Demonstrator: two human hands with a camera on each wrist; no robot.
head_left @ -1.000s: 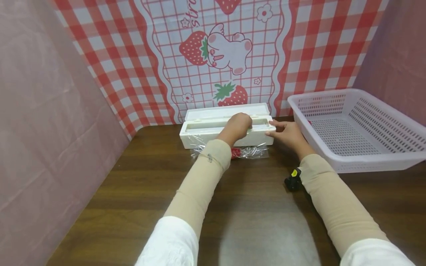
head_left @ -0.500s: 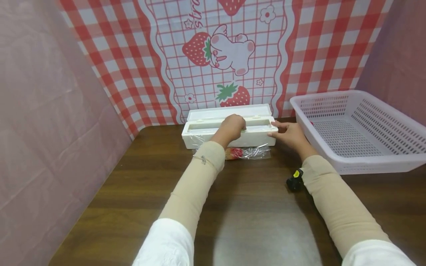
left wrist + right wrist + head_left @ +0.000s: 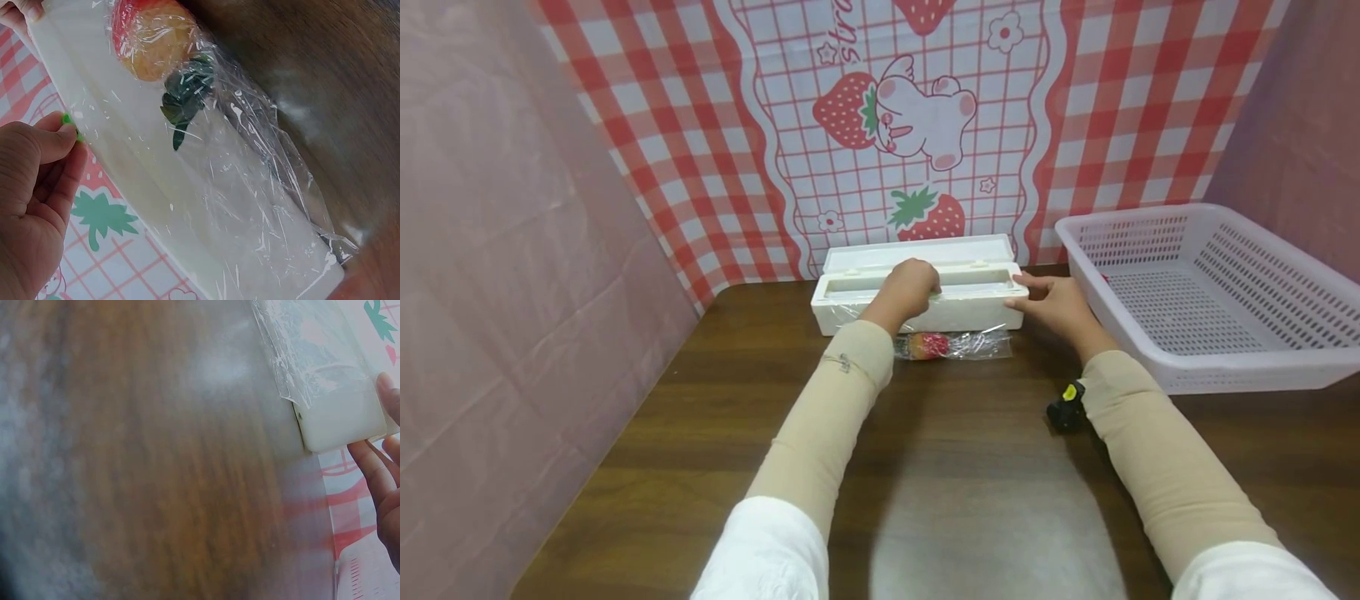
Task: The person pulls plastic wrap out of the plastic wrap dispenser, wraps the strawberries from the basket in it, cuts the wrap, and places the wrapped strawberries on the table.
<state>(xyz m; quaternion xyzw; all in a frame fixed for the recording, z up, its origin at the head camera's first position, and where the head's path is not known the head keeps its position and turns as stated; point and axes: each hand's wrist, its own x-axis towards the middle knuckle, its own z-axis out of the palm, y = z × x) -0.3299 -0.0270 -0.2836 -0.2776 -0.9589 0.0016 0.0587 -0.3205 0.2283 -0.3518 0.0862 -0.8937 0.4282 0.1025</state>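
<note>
Head view: a long white plastic box (image 3: pixel 964 315) sits lid-up at far centre, right hand (image 3: pixel 1060 307) gripping its right end, left hand (image 3: pixel 907 293) at its near rim, fingertips pinching a small green piece (image 3: pixel 70 122); nearer lies film-wrapped red-yellow fruit (image 3: pixel 932 346).

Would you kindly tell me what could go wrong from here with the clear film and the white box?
The clear film looks creased over the red-and-yellow fruit-like item, so it may bunch up or cling to itself.
The left hand pinches only a small green tab, so its hold might slip.
The right hand holds just one end of the white box, so the box could swivel if pushed.
</note>
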